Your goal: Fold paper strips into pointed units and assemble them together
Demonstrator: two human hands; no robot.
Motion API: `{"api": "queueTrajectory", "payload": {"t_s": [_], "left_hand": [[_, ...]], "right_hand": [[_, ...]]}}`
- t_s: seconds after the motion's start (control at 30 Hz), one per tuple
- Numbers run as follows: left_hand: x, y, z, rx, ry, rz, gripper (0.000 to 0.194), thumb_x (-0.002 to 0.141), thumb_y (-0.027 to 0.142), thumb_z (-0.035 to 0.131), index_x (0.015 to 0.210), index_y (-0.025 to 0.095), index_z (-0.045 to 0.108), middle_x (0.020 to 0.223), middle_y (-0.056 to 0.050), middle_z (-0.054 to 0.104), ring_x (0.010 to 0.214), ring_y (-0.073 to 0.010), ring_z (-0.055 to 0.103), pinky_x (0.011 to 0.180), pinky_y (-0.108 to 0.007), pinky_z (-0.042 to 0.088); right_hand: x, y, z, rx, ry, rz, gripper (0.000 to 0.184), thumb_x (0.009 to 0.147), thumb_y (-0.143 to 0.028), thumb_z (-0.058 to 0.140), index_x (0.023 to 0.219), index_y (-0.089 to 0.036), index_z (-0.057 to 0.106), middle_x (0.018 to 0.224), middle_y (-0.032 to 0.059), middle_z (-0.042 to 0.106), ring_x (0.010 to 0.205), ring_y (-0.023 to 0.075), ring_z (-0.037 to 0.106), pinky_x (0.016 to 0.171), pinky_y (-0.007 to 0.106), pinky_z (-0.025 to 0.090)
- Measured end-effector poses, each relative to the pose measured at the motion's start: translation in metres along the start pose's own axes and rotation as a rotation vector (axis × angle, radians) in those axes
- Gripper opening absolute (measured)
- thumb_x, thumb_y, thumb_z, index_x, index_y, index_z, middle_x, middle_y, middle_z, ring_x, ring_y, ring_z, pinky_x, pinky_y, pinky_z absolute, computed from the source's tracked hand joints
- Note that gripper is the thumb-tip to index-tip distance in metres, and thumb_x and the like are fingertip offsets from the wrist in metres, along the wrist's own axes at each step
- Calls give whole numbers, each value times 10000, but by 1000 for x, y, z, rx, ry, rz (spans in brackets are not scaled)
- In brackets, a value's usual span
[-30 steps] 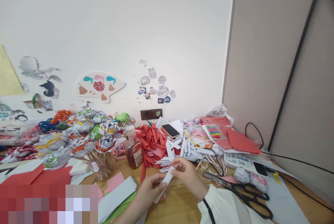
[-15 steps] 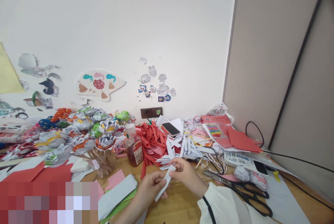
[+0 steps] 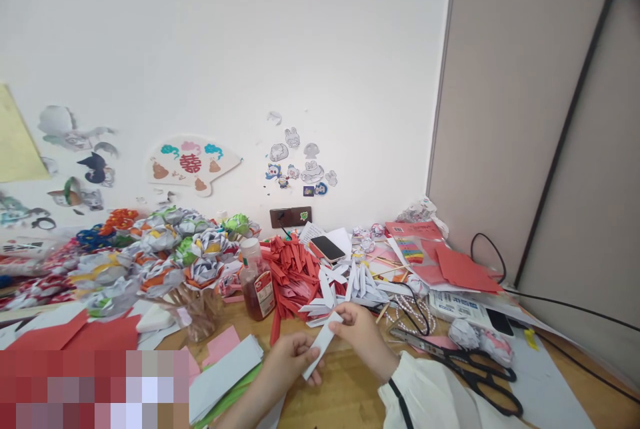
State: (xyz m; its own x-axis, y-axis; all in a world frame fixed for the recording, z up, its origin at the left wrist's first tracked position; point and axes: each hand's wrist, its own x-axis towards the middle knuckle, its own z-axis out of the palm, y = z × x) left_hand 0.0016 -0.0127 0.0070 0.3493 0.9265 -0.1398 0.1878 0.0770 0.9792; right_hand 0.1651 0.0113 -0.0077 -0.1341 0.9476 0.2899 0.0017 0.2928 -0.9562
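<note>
A wooden surface (image 3: 345, 402) is carrying a heap of red paper strips (image 3: 295, 275).
At five o'clock from the heap, the left hand (image 3: 291, 355) and right hand (image 3: 361, 331) are pinching a white paper strip (image 3: 324, 343), both grips closed.

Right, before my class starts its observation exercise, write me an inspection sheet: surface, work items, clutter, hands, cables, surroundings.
Surface: wooden table, bare around the hands.
Work items: white paper strip in hand; piles of red paper strips and folded white strips beyond it.
Clutter: red-labelled bottle, smartphone, black-handled scissors, crumpled paper ball.
Hands: left hand and right hand both grip the strip.
Cables: black cable trailing right; another at the wall socket.
Surroundings: white wall with cartoon stickers; grey partition at right.
</note>
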Motion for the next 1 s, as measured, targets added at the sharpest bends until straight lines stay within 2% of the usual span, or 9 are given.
{"api": "queueTrajectory", "payload": {"t_s": [0.23, 0.53, 0.63, 0.73, 0.8, 0.87, 0.93, 1.0], "left_hand": [[1, -5, 0, -4, -20, 11, 435, 536, 571, 619, 643, 168, 493, 528, 19, 629, 385, -138, 572, 391, -240, 408], [-7, 8, -2, 22, -87, 83, 289, 564, 364, 695, 694, 133, 579, 577, 13, 629, 535, -158, 621, 520, -253, 444], [-5, 7, -5, -10, -47, 67, 321, 518, 346, 730, 712, 126, 600, 609, 12, 635, 598, -174, 637, 547, -251, 446], [-3, 4, -6, -53, 11, 10, 361, 466, 373, 753, 687, 129, 604, 606, 16, 636, 596, -181, 640, 547, -258, 456], [-2, 3, -7, -108, 30, -25, 404, 430, 384, 769, 704, 137, 607, 638, 9, 653, 618, -182, 644, 582, -270, 472], [-2, 1, -7, -154, 44, -44, 434, 422, 397, 775, 732, 142, 611, 668, -1, 667, 643, -181, 647, 622, -284, 483], [-2, 1, -6, -172, 43, -43, 440, 434, 403, 774, 749, 142, 613, 687, -16, 674, 654, -179, 648, 637, -289, 487], [-3, 1, -4, -173, 31, -41, 430, 443, 398, 775, 745, 139, 612, 684, -25, 674, 648, -176, 648, 631, -286, 487]], "right_hand": [[-2, -6, 2, -9, 3, -2, 107, 654, -180, 587, 754, -141, 588, 698, 17, 619, 645, 154, 563, 601, 257, 431], [1, -6, -3, -21, 66, -24, 136, 643, -234, 620, 747, -150, 594, 697, 22, 618, 658, 167, 566, 612, 270, 438], [4, -5, -6, 24, 90, -14, 157, 635, -250, 640, 742, -145, 593, 692, 24, 612, 664, 165, 564, 617, 266, 436], [4, -7, -8, 133, 96, 37, 282, 602, -311, 690, 812, -150, 592, 686, 13, 602, 655, 160, 565, 611, 264, 438], [2, -10, -6, 249, 32, 102, 400, 595, -383, 700, 906, -163, 580, 721, 16, 613, 666, 166, 579, 616, 277, 447], [-3, -11, -2, 327, -124, 142, 455, 600, -429, 695, 950, -161, 582, 767, 34, 631, 691, 175, 595, 640, 296, 454], [-8, -10, 3, 333, -276, 143, 437, 589, -430, 706, 904, -140, 617, 763, 46, 642, 704, 178, 600, 666, 300, 450], [-11, -9, 9, 301, -321, 144, 394, 571, -423, 719, 806, -115, 650, 700, 44, 643, 671, 168, 594, 656, 287, 443]]}}
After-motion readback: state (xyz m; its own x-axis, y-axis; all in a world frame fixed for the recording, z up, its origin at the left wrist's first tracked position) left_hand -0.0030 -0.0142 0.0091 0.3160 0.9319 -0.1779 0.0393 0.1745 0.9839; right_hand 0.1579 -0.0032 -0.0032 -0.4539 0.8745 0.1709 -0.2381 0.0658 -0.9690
